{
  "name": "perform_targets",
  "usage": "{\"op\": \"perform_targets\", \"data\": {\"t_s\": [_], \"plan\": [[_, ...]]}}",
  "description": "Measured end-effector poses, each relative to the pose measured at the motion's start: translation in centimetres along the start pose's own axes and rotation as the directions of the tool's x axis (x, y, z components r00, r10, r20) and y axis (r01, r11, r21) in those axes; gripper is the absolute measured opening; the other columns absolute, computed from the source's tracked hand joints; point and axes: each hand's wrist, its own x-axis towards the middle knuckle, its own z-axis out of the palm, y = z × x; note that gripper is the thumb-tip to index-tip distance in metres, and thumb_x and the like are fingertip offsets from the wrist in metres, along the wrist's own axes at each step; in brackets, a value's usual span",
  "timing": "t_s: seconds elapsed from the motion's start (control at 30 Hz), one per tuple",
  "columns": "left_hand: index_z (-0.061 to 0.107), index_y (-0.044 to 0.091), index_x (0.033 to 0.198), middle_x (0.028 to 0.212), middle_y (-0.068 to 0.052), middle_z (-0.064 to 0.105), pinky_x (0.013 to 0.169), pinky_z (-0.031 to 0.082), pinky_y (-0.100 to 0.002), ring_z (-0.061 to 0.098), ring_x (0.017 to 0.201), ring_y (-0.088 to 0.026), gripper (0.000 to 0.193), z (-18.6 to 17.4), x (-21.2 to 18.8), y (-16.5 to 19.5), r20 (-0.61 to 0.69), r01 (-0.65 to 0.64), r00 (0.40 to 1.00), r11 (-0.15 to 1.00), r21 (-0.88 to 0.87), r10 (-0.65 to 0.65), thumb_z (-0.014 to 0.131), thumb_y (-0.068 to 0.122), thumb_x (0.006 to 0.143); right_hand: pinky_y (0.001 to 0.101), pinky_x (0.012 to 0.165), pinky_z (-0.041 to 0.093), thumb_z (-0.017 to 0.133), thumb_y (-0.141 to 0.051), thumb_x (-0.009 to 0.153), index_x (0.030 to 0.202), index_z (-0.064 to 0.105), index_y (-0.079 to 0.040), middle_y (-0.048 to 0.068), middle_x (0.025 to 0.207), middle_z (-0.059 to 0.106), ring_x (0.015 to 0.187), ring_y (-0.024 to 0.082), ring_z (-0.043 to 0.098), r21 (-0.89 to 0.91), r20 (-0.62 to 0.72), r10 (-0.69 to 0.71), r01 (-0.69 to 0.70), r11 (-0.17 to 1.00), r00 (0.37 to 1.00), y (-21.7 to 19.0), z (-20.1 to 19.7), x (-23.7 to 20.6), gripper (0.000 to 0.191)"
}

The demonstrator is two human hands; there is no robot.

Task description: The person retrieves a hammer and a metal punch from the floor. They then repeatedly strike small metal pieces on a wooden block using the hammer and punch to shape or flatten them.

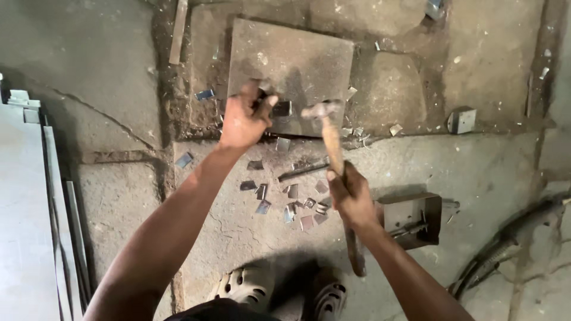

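Left hand (244,119) pinches a small metal piece (281,108) just right of its fingers on the steel plate (297,59); right hand (350,193) fisted around the hammer (331,134), head beside that piece.

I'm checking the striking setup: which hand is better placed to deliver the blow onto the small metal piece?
Right: the right hand grips the wooden-handled hammer; the left hand pins the small metal piece.
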Motion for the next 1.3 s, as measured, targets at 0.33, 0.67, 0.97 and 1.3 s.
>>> {"op": "perform_targets", "data": {"t_s": [0.33, 0.67, 0.97, 1.3], "plan": [[0.057, 0.002, 0.105, 0.079, -0.012, 0.074, 0.050, 0.055, -0.033, 0.072, 0.061, -0.018, 0.008, -0.7, -0.7, -1.5, -0.039, -0.190, 0.981, 0.982, 0.012, 0.191, 0.062, 0.006, 0.100, 0.0285, 0.040, 0.042, 0.058, -0.038, 0.102, 0.093, 0.053, -0.006, 0.001, 0.063, 0.051, 0.045, 0.009, 0.046, 0.179, 0.030, 0.031, -0.035, 0.983, 0.999, 4.8, 1.2, 1.7, 0.034], [0.057, 0.000, 0.102, 0.072, -0.018, 0.069, 0.050, 0.051, -0.037, 0.069, 0.055, -0.025, 0.017, -0.8, -0.8, -1.6, -0.015, -0.309, 0.949, 0.936, 0.167, 0.316, 0.071, 0.007, 0.097, 0.0275, 0.039, 0.043, 0.058, -0.040, 0.100, 0.092, 0.053, -0.007, 0.000, 0.063, 0.051, 0.045, 0.008, 0.046, 0.187, 0.047, 0.001, -0.010, 0.982, 0.999, 5.1, 1.1, 2.0, 0.035], [0.057, 0.000, 0.111, 0.078, -0.019, 0.071, 0.052, 0.054, -0.039, 0.069, 0.058, -0.028, 0.021, -0.9, -0.8, -1.5, 0.014, -0.362, 0.930, 0.907, 0.216, 0.368, 0.070, 0.008, 0.097, 0.0295, 0.039, 0.044, 0.059, -0.030, 0.100, 0.092, 0.055, -0.006, 0.000, 0.061, 0.051, 0.045, 0.010, 0.046, 0.092, 0.056, -0.016, 0.011, 0.996, 0.998, 2.2, 0.5, 1.3, 0.025], [0.049, 0.001, 0.121, 0.083, -0.017, 0.074, 0.056, 0.056, -0.043, 0.073, 0.065, -0.032, 0.022, -1.8, -0.2, -0.9, 0.188, -0.317, 0.939, 0.938, 0.144, 0.288, 0.059, 0.011, 0.104, 0.0273, 0.055, 0.050, 0.053, -0.015, 0.104, 0.116, 0.058, -0.001, 0.003, 0.073, 0.059, 0.059, 0.010, 0.056, 0.077, -0.004, -0.461, 0.460, 0.885, 0.887, -8.8, -3.9, -3.3, 0.020]]}}
